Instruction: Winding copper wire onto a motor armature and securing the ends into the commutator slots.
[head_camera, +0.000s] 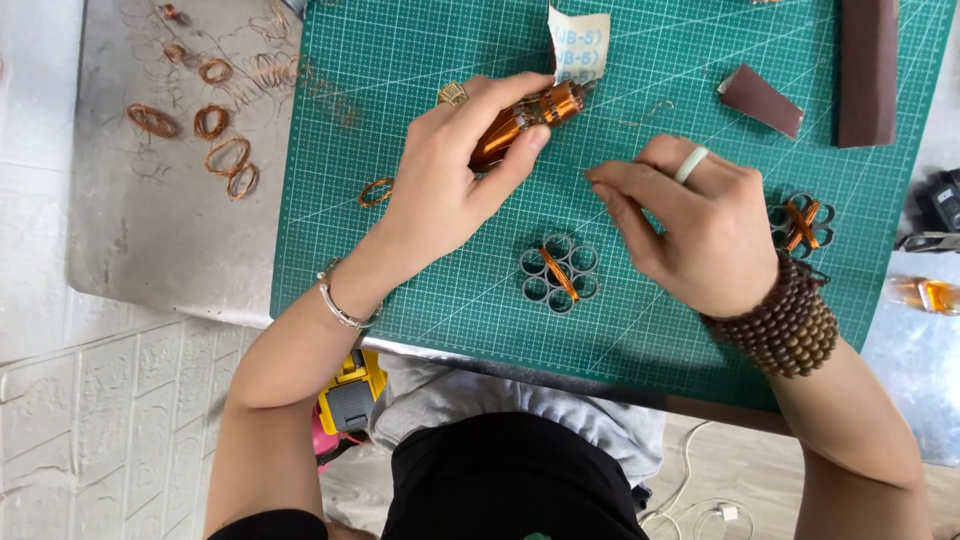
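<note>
On the green cutting mat (640, 330), the left hand (440, 190) grips an amber spool of copper wire (525, 122), tilted with its far end up to the right. The right hand (690, 225) sits just beside it, fingers (605, 180) pinched together near the spool's tip. Below the hands lies a grey ring cluster (558, 272) wrapped with copper wire; a second one (803, 224) lies partly behind the right wrist. Loose copper coils (228, 160) rest on the grey tabletop (150, 250) to the left.
</note>
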